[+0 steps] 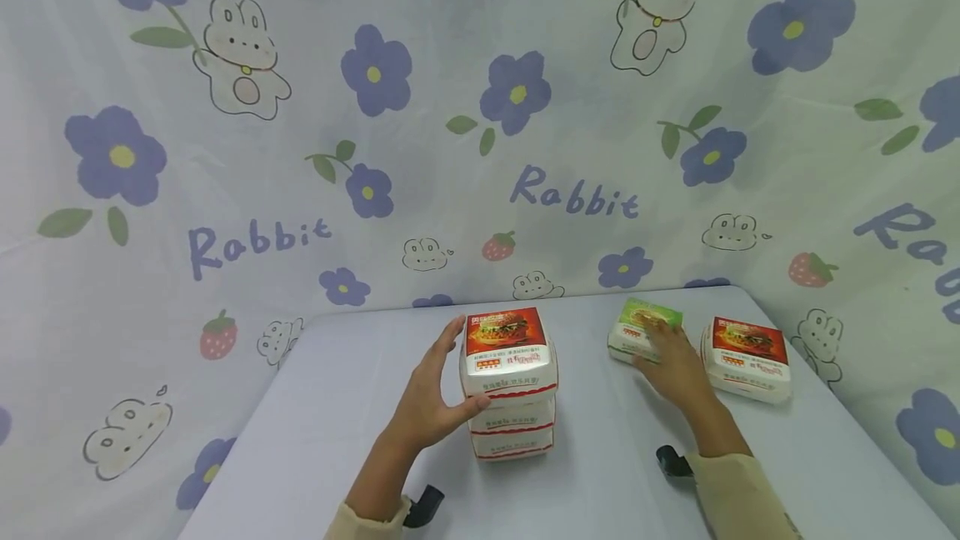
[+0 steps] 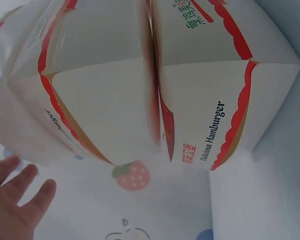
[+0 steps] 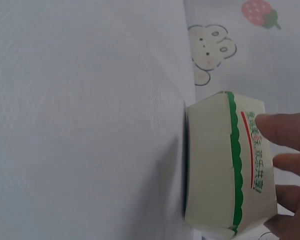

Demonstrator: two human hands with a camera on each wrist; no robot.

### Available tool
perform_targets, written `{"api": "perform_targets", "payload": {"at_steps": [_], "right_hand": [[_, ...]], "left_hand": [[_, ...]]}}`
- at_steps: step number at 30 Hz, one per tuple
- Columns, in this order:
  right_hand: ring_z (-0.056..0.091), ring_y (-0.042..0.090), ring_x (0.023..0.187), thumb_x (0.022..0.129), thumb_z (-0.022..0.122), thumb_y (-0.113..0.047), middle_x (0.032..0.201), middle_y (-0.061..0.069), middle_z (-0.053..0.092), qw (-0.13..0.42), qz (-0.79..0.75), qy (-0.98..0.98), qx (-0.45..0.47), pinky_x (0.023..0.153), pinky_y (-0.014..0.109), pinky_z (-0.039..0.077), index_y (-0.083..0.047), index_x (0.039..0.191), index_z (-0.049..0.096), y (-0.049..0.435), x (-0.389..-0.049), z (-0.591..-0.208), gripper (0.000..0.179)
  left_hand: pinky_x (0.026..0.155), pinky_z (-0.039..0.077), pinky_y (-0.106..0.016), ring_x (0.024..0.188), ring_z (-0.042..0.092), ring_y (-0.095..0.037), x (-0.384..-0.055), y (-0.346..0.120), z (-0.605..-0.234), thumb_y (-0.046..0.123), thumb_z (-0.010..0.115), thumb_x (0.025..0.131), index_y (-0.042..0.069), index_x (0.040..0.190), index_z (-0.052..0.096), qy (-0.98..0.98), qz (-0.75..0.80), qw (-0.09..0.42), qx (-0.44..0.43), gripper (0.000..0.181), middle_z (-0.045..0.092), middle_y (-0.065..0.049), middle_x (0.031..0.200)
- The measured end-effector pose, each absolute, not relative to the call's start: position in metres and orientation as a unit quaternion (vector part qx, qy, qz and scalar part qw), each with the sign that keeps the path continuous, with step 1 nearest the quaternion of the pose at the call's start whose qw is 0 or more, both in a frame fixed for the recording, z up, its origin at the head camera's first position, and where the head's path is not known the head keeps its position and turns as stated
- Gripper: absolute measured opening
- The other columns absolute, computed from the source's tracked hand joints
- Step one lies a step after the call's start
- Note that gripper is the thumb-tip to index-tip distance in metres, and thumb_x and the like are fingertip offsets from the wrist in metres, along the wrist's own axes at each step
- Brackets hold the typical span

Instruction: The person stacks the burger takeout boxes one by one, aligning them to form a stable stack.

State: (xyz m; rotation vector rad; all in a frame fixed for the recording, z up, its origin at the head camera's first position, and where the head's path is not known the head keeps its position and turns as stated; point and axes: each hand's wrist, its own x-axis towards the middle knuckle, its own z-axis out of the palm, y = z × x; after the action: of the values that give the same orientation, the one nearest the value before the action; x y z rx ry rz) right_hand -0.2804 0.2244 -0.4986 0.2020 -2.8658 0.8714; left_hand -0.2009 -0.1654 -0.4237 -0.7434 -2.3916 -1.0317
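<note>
A stack of white burger boxes with red scalloped trim stands mid-table, its top box (image 1: pixel 510 352) printed with a burger picture on red. My left hand (image 1: pixel 427 407) is at the stack's left side, thumb at the front lower edge of the top box, fingers extended by its left side. In the left wrist view, its fingers (image 2: pixel 40 197) show beside the boxes (image 2: pixel 195 110). My right hand (image 1: pixel 675 365) lies over a smaller green-and-white burger box (image 1: pixel 624 340) on the table. In the right wrist view, extended fingers (image 3: pixel 285 130) reach onto this box's lid (image 3: pixel 247 150).
Another white burger box (image 1: pixel 750 377) with a red lid picture sits just right of the green one, near the table's right edge. The white table (image 1: pixel 322 407) backs onto a curtain (image 1: pixel 450 148) printed with rabbits and flowers. A black strap part (image 1: pixel 423 507) hangs by the left wrist.
</note>
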Motion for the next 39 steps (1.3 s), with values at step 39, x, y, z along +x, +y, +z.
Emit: {"api": "perform_targets", "payload": {"at_steps": [39], "right_hand": [[-0.006,0.055,0.139,0.069,0.086,-0.023,0.157,0.026,-0.014,-0.049,0.427,-0.895,0.121,0.104,0.074,0.005,-0.015,0.158,0.008,0.242,-0.313,-0.524,0.118]], "left_hand": [[0.1,0.04,-0.058,0.139,0.036,-0.023,-0.203,-0.166,-0.423,0.046,0.072,0.079,0.022,0.156,0.021,-0.854,-0.386,0.22,-0.272,0.095,0.029,0.003,0.157]]}}
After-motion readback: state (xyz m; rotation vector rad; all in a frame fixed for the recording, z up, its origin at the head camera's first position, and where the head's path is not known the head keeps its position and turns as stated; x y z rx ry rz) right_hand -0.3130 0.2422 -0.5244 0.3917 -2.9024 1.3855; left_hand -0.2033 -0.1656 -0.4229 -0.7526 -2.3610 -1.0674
